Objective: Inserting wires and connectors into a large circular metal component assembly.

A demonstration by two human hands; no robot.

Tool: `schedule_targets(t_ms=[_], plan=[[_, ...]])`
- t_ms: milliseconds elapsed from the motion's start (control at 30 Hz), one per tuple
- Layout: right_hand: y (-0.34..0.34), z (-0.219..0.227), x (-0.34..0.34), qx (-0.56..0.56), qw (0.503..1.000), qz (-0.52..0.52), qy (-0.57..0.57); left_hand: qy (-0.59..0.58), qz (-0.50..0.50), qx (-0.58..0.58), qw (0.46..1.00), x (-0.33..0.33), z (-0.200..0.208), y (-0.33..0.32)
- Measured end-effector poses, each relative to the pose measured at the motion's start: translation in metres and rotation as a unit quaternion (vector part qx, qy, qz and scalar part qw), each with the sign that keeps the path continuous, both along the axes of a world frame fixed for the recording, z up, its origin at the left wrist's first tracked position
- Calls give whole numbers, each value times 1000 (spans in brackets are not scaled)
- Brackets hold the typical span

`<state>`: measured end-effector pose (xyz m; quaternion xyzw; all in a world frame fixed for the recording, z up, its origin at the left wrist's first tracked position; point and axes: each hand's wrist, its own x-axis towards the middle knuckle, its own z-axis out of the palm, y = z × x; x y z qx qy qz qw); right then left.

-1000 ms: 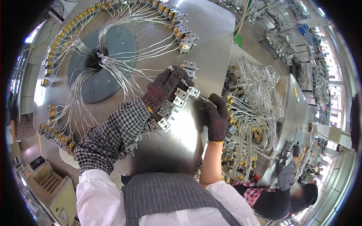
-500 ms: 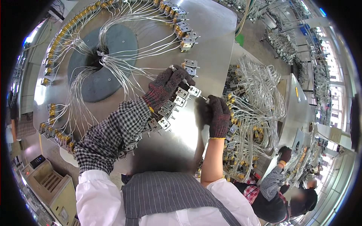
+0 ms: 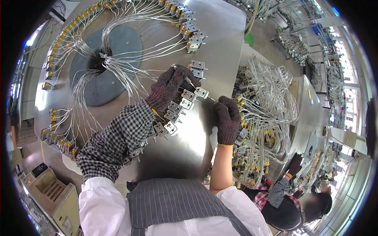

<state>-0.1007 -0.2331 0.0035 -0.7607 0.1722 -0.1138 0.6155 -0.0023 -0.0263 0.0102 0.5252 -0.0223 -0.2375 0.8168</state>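
Near the table's right edge [image 3: 232, 47], forearms [image 3: 221, 165] forward, my left grip [image 3: 168, 87] pinched one rod [image 3: 189, 81], my right grip [image 3: 228, 120] one metal box's shaft [image 3: 212, 99].

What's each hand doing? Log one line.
left hand: holds slim tool | right hand: at shaft of metal block | surface: table

Your apron [image 3: 177, 200] is dark grey with thin pale pinstripes and matching straps [image 3: 241, 225]. Your white shirt [image 3: 104, 208] shows on both sides of the apron. Forward-left of the apron runs a black-and-white checked sleeve [image 3: 122, 135]; forward-right of it, your right forearm [image 3: 221, 167] is bare. Your left glove [image 3: 169, 87] and right glove [image 3: 228, 124] are dark knit, reddish toward the cuffs, edged yellow.
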Motion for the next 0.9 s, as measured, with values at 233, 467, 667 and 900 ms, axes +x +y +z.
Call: schedule_targets(t_ms=[233, 467, 667, 900], plan=[[1, 9, -1, 65, 998, -16, 10, -98, 16, 19, 995, 1, -8, 9], [3, -2, -15, 39, 999, -2, 22, -58, -16, 5, 998, -21, -2, 13], [11, 1, -14, 95, 995, -7, 40, 5, 2, -1, 1000, -19, -9, 14], [19, 16, 0, 123, 990, -6, 72, 9, -3, 0, 1000, -18, -5, 18]])
